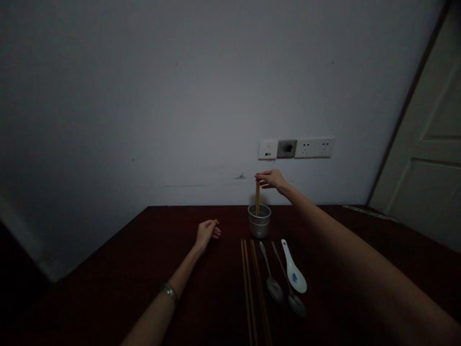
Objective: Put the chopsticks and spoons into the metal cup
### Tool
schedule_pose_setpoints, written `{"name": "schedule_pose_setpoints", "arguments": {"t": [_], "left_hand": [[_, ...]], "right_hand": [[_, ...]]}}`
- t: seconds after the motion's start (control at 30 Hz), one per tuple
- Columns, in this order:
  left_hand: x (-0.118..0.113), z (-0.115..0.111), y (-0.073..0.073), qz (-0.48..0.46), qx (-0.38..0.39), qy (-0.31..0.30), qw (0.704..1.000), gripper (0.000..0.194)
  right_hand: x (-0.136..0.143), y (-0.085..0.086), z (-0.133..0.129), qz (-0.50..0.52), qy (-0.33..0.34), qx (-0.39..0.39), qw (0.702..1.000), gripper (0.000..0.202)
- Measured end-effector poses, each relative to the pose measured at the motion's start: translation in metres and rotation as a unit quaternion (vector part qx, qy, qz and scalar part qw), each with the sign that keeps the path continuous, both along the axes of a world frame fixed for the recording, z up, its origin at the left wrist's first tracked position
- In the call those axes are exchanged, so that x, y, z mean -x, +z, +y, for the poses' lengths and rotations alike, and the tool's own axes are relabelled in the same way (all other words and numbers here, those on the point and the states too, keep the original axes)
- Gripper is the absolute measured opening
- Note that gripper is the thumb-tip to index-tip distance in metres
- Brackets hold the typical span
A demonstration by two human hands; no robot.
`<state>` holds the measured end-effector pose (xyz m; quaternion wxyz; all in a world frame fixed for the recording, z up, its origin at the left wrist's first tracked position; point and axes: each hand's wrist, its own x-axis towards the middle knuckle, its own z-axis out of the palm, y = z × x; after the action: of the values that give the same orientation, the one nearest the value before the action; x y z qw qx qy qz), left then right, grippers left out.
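Note:
My right hand (272,179) pinches the upper ends of a pair of wooden chopsticks (257,197). They stand upright, and their lower ends dip inside the rim of a grey metal cup (259,226), where the tips are hidden. Left of the cup, my left hand (207,231) rests by the tabletop, fingers loosely bent with nothing in them. Nearer to me lie several more wooden chopsticks (248,288), side by side. Right of these are a metal spoon (275,289), a second, thinner-handled metal spoon (296,303) and a white ceramic spoon (295,276) with a blue mark.
The dark red table (144,250) meets a pale wall (180,120) behind the cup. A row of wall sockets (313,148) sits above the table's back edge. At the far right is a pale panelled door (432,163). The room is dim.

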<state>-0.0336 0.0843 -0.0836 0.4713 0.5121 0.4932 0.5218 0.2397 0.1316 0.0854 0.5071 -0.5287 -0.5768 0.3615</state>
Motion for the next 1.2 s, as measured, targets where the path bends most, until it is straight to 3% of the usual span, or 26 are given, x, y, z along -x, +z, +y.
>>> {"name": "schedule_pose_setpoints", "arguments": {"t": [0.47, 1.03, 1.2], "left_hand": [[0.000, 0.001, -0.001, 0.008, 0.000, -0.001, 1.000, 0.027], [-0.001, 0.000, 0.000, 0.014, -0.010, 0.001, 1.000, 0.028], [-0.001, 0.000, 0.000, 0.012, -0.008, 0.001, 1.000, 0.027]], "right_hand": [[-0.001, -0.009, 0.008, -0.009, 0.014, 0.013, 1.000, 0.014], [-0.002, -0.014, 0.007, -0.020, 0.038, 0.041, 0.998, 0.030], [-0.004, -0.014, 0.002, -0.030, 0.037, 0.047, 0.998, 0.045]]}}
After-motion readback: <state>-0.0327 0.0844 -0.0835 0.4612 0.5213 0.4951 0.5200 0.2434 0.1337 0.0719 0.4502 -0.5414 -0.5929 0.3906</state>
